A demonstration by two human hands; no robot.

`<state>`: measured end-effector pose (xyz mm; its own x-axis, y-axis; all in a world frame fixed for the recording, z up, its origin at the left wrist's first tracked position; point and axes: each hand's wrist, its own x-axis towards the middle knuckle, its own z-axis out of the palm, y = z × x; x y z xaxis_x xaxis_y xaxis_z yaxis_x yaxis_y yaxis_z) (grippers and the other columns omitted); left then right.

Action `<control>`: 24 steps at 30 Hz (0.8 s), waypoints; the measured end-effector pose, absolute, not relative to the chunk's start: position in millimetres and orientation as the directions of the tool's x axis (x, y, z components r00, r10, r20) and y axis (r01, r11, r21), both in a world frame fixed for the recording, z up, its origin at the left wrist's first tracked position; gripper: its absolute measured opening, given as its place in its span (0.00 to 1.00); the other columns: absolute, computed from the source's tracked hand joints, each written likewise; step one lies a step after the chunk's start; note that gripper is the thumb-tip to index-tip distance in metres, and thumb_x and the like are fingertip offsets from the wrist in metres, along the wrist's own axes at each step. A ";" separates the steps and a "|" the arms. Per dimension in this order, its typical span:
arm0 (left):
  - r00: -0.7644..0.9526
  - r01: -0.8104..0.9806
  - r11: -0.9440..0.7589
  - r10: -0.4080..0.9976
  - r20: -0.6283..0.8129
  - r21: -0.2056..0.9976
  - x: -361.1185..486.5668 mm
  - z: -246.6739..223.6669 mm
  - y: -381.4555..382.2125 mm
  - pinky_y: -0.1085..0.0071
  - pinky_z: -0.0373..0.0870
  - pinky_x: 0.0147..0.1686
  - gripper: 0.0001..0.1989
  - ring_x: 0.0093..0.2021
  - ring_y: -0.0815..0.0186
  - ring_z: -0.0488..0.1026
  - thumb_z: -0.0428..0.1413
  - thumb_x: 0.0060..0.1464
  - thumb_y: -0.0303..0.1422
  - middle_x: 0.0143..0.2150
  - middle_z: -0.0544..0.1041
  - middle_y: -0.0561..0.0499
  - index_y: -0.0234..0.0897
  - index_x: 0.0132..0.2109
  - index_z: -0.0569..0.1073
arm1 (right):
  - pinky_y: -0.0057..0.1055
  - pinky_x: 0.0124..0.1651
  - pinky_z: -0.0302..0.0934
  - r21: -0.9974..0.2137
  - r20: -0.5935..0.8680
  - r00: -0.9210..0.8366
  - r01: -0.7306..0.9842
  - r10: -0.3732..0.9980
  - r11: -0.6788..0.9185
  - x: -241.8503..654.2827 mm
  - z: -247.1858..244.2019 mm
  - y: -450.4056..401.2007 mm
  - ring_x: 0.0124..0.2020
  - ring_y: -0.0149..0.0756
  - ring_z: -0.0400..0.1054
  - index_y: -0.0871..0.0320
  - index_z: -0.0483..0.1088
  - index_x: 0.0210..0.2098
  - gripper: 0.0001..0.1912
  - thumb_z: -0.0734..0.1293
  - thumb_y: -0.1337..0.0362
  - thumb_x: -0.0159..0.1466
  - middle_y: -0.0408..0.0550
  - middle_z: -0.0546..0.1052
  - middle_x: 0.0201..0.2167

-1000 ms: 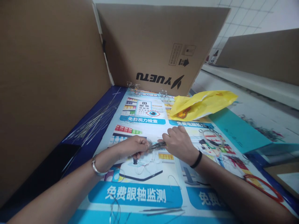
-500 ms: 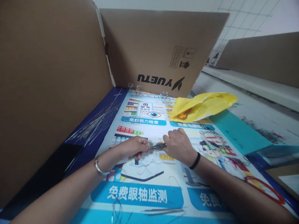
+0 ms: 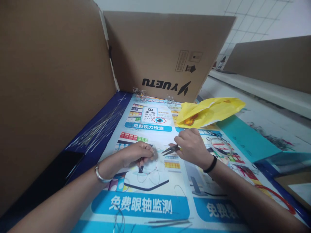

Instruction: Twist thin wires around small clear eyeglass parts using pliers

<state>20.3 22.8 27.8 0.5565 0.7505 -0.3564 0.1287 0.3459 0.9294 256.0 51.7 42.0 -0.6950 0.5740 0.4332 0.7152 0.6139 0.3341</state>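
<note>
My left hand [image 3: 142, 152], with a silver bangle on its wrist, pinches a thin bent wire [image 3: 158, 168] whose loops hang over the printed sheet. Just right of it, my right hand [image 3: 193, 147] is wrapped round small pliers [image 3: 171, 149]. The pliers' jaws are slightly parted and point left, a short gap away from the wire. A black band is on the right wrist.
Cardboard panels [image 3: 165, 48] stand at the back and left. Straight wires [image 3: 97, 129] lie at the left, a yellow bag [image 3: 211, 111] behind my right hand, a wire coil [image 3: 221, 146] and a red ring [image 3: 277, 197] at the right. Cut rods [image 3: 168, 222] lie at the front.
The pliers in my right hand have moved right, away from my left fingers, and their jaws have parted. My left hand has stayed nearly in place with the wire.
</note>
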 end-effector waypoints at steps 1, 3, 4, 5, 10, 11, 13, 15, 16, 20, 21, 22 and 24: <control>0.564 0.147 0.353 0.738 -0.371 0.924 19.5 27.2 23.1 0.78 0.54 0.14 0.06 0.13 0.77 0.56 0.54 0.45 0.29 0.15 0.62 0.57 0.33 0.24 0.68 | 0.35 0.38 0.41 0.320 0.454 -0.680 0.728 0.576 0.606 256.8 41.0 52.8 0.31 0.35 0.56 0.58 0.68 0.25 0.15 0.58 0.57 0.62 0.48 0.68 0.25; 0.567 0.173 0.366 0.722 -0.396 0.914 18.3 25.4 23.7 0.78 0.56 0.14 0.05 0.13 0.77 0.57 0.54 0.45 0.29 0.15 0.63 0.57 0.32 0.25 0.69 | 0.35 0.38 0.41 0.315 0.463 -0.670 0.736 0.580 0.599 255.9 37.9 53.0 0.31 0.35 0.56 0.59 0.68 0.25 0.15 0.58 0.57 0.62 0.48 0.68 0.25; 0.565 0.183 0.370 0.718 -0.405 0.911 18.0 24.4 23.9 0.78 0.56 0.14 0.04 0.13 0.77 0.58 0.54 0.45 0.29 0.15 0.64 0.57 0.32 0.25 0.70 | 0.35 0.38 0.41 0.324 0.454 -0.680 0.727 0.575 0.605 254.4 36.3 52.2 0.31 0.35 0.55 0.59 0.68 0.25 0.14 0.59 0.58 0.62 0.48 0.68 0.25; 0.563 0.191 0.371 0.717 -0.411 0.909 17.9 23.5 24.1 0.79 0.55 0.13 0.04 0.13 0.77 0.58 0.54 0.45 0.30 0.16 0.65 0.57 0.32 0.26 0.70 | 0.35 0.38 0.41 0.336 0.441 -0.696 0.713 0.566 0.615 252.6 34.8 50.9 0.30 0.35 0.55 0.58 0.68 0.25 0.14 0.59 0.58 0.61 0.48 0.68 0.25; 0.579 0.223 0.367 0.695 -0.426 0.903 19.2 23.7 23.4 0.80 0.54 0.13 0.04 0.12 0.78 0.58 0.55 0.44 0.30 0.15 0.65 0.57 0.32 0.26 0.71 | 0.36 0.38 0.41 0.344 0.408 -0.718 0.692 0.563 0.634 244.0 31.2 43.6 0.31 0.37 0.55 0.58 0.68 0.26 0.13 0.59 0.58 0.62 0.49 0.69 0.26; 0.582 0.224 0.368 0.692 -0.427 0.902 19.5 24.5 23.1 0.80 0.55 0.13 0.04 0.12 0.78 0.58 0.55 0.44 0.30 0.15 0.65 0.57 0.32 0.27 0.71 | 0.36 0.38 0.41 0.339 0.404 -0.717 0.695 0.569 0.634 243.2 31.0 42.7 0.31 0.37 0.55 0.58 0.68 0.26 0.13 0.59 0.58 0.61 0.49 0.69 0.26; 0.584 0.227 0.367 0.690 -0.428 0.902 20.2 26.2 22.6 0.80 0.55 0.13 0.04 0.12 0.77 0.58 0.54 0.43 0.29 0.15 0.65 0.57 0.32 0.26 0.71 | 0.36 0.38 0.41 0.331 0.397 -0.716 0.695 0.574 0.638 242.4 30.3 41.7 0.31 0.37 0.55 0.58 0.68 0.26 0.12 0.60 0.58 0.61 0.49 0.69 0.26; 0.578 0.237 0.369 0.690 -0.436 0.899 20.9 27.8 22.2 0.80 0.56 0.13 0.03 0.12 0.77 0.58 0.54 0.43 0.29 0.14 0.65 0.57 0.32 0.26 0.71 | 0.36 0.38 0.40 0.327 0.395 -0.720 0.691 0.571 0.645 241.9 29.2 41.3 0.31 0.37 0.55 0.58 0.68 0.26 0.13 0.60 0.58 0.61 0.49 0.68 0.26; 0.576 0.240 0.370 0.690 -0.438 0.898 21.1 28.4 21.9 0.80 0.56 0.13 0.03 0.12 0.77 0.58 0.55 0.43 0.29 0.15 0.66 0.57 0.32 0.26 0.71 | 0.36 0.38 0.40 0.326 0.395 -0.722 0.688 0.568 0.648 241.7 28.5 41.2 0.31 0.36 0.55 0.58 0.68 0.26 0.13 0.60 0.58 0.61 0.49 0.68 0.26; 0.588 0.233 0.385 0.676 -0.444 0.893 21.6 29.9 20.6 0.80 0.56 0.13 0.04 0.13 0.78 0.58 0.56 0.42 0.30 0.15 0.65 0.57 0.32 0.25 0.70 | 0.36 0.37 0.40 0.332 0.421 -0.723 0.685 0.548 0.648 240.5 26.2 40.8 0.30 0.36 0.54 0.58 0.68 0.25 0.15 0.58 0.58 0.63 0.49 0.68 0.24; 0.591 0.227 0.389 0.673 -0.444 0.893 21.5 30.1 20.3 0.81 0.56 0.13 0.05 0.13 0.78 0.58 0.56 0.43 0.30 0.15 0.65 0.58 0.32 0.25 0.69 | 0.36 0.37 0.40 0.333 0.429 -0.721 0.686 0.544 0.647 240.5 26.0 40.7 0.30 0.36 0.54 0.58 0.68 0.25 0.16 0.58 0.57 0.63 0.49 0.68 0.24; 0.593 0.225 0.392 0.671 -0.445 0.892 21.4 30.4 19.9 0.81 0.55 0.12 0.05 0.12 0.78 0.58 0.56 0.43 0.30 0.15 0.65 0.58 0.33 0.25 0.69 | 0.36 0.37 0.40 0.334 0.438 -0.719 0.687 0.540 0.645 240.5 26.0 40.6 0.30 0.36 0.54 0.58 0.68 0.25 0.16 0.58 0.57 0.63 0.49 0.67 0.24; 0.593 0.227 0.396 0.669 -0.448 0.890 21.2 31.0 19.4 0.81 0.55 0.12 0.05 0.12 0.78 0.58 0.55 0.43 0.30 0.15 0.64 0.58 0.33 0.24 0.68 | 0.35 0.36 0.39 0.337 0.450 -0.715 0.690 0.535 0.640 241.0 26.5 40.7 0.30 0.35 0.53 0.58 0.68 0.25 0.16 0.58 0.58 0.63 0.48 0.67 0.24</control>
<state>21.2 19.4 31.0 0.5927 0.6692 -0.4482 0.2265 0.3955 0.8901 241.0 40.7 26.5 -0.7154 0.5348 0.4497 0.6904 0.6402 0.3370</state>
